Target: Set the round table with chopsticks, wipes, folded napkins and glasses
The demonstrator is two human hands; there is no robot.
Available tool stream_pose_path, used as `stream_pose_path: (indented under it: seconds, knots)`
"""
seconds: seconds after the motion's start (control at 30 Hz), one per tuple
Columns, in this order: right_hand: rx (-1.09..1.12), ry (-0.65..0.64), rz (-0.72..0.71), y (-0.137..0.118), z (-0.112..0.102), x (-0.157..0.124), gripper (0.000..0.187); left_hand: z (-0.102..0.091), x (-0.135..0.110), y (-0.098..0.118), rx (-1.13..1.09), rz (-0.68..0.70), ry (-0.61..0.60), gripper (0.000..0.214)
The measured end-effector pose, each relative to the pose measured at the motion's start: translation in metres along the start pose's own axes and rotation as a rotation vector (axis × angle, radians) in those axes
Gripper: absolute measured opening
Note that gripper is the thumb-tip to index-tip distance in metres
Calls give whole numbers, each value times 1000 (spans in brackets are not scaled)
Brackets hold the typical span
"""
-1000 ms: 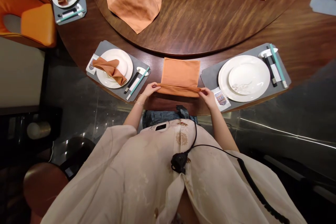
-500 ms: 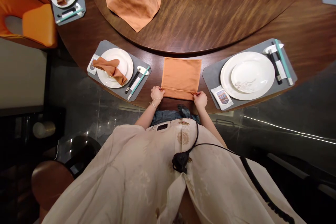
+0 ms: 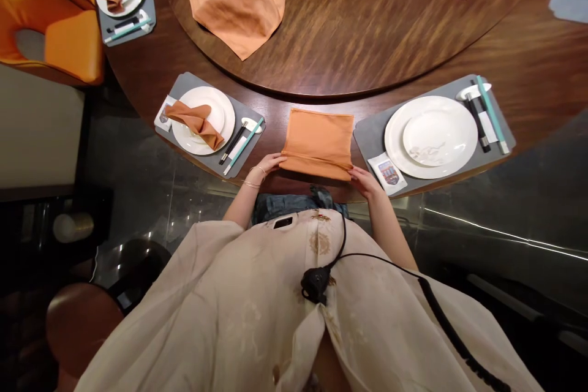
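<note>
A folded orange cloth napkin (image 3: 318, 144) lies flat on the dark wooden table, with a narrow folded strip along its near edge. My left hand (image 3: 267, 165) rests at the napkin's near left corner, fingers extended onto the fold. My right hand (image 3: 364, 181) sits at the near right corner, fingertips against the folded edge. Neither hand shows clearly whether it pinches the cloth. A thin bracelet circles my left wrist.
White plates (image 3: 430, 137) on a grey mat (image 3: 493, 95) stand right of the napkin; another plate (image 3: 202, 120) with a folded napkin stands left. Chopsticks lie beside both. A wooden turntable (image 3: 358, 30) carries more orange napkins. Orange chairs (image 3: 55, 30) stand upper left.
My hands have moved apart, from near the middle of the napkin's near edge out to its corners. The napkin now sits slightly lower and tilted.
</note>
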State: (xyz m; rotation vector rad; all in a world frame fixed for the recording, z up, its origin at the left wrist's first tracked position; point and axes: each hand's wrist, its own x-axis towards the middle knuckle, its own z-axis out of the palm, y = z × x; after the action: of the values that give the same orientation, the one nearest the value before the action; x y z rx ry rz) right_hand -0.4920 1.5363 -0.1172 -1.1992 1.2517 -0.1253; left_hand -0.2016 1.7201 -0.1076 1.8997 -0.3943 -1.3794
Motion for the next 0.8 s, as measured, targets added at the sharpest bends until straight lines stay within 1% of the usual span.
stream_pose_path:
  seconds: [0.03, 0.1, 0.13, 0.17, 0.2, 0.23, 0.3, 0.37, 0.43, 0.53, 0.6, 0.7, 0.77, 0.8]
  knots:
    - [-28, 26, -158, -5, -4, -3, 18, -5, -2, 1, 20, 120, 18, 33]
    - [-130, 97, -522, -18, -10, -7, 18, -14, -4, 4, 105, 379, 119, 25]
    - [-185, 116, -665, -25, -12, -9, 16, -18, -5, 6, 149, 478, 168, 21]
    - [-228, 113, -761, -31, -14, -10, 14, -22, -5, 7, 177, 545, 187, 17]
    - [-252, 93, -808, -35, -16, -9, 12, -25, -5, 8, 183, 580, 169, 15]
    - [-257, 66, -813, -37, -17, -8, 11, -27, -4, 9, 168, 584, 124, 15]
    - [-238, 4, -747, -35, -17, -4, 12, -27, -1, 6, 98, 513, 24, 20]
    - [-219, -41, -640, -24, -16, 3, 18, -23, 2, 1, 20, 378, -27, 28]
    - [-206, -45, -546, -7, -12, 10, 22, -15, 6, -5, -43, 233, -31, 33]
    - [-173, 15, -408, 18, -3, 19, 29, 1, 12, -12, -84, 43, -4, 33]
    - [-186, 86, -325, 29, 4, 23, 31, 10, 16, -12, -73, -43, 49, 32]
    - [-280, 218, -285, 33, 11, 26, 28, 19, 20, -7, 10, -104, 128, 28]
    - [-350, 267, -283, 31, 14, 27, 26, 21, 19, -1, 126, -127, 136, 25]
    - [-383, 277, -278, 30, 15, 28, 25, 22, 17, 3, 213, -116, 151, 26]
